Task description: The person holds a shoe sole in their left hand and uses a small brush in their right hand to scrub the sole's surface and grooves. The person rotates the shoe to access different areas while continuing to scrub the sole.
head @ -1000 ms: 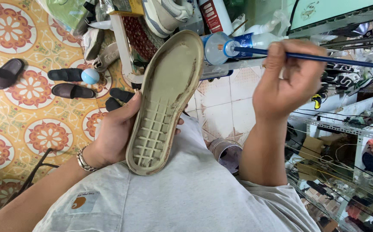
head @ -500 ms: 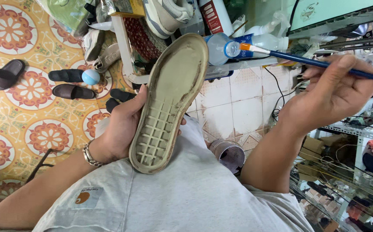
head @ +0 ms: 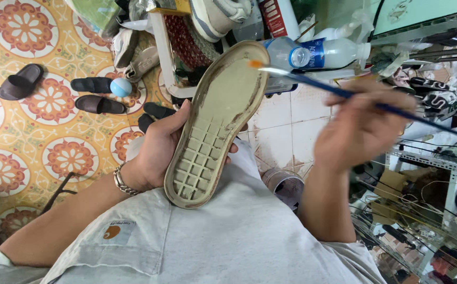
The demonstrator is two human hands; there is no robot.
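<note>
While our left hand [head: 157, 152] clamps the shoe sole [head: 215, 123], our right hand [head: 360, 129] pinches a blue paintbrush [head: 344, 93], tip at the sole's far right edge.

Clear plastic bottle [head: 318, 52] w/ blue label lying top centre; red-white carton [head: 277, 17] above it; pale-green screen [head: 423, 11] top right.

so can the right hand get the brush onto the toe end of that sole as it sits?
Probably yes. The right hand holds the brush with its tip at the toe edge of the shoe sole; the left hand holds it face-up, nothing between.
</note>
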